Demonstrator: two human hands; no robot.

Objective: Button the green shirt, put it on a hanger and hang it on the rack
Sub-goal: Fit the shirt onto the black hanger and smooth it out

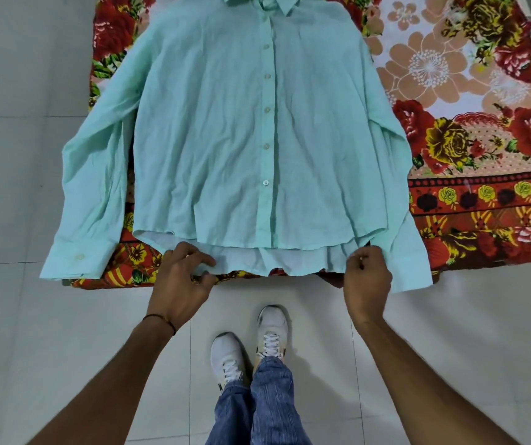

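Here crinkled shirt [225, 139]; left hand [180, 281], right hand [367, 277] seemingly pinch hem [274, 263].

Floral bedsheet [469, 101] on tiled floor [17, 155]; white sneakers [248, 345].

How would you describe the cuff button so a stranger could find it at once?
The green shirt lies flat on a flowered cloth. Follow the sleeve on the left hand's side down to its cuff, near the floor tiles. The cuff button sits alone there; the other buttons run in a line down the shirt's front.
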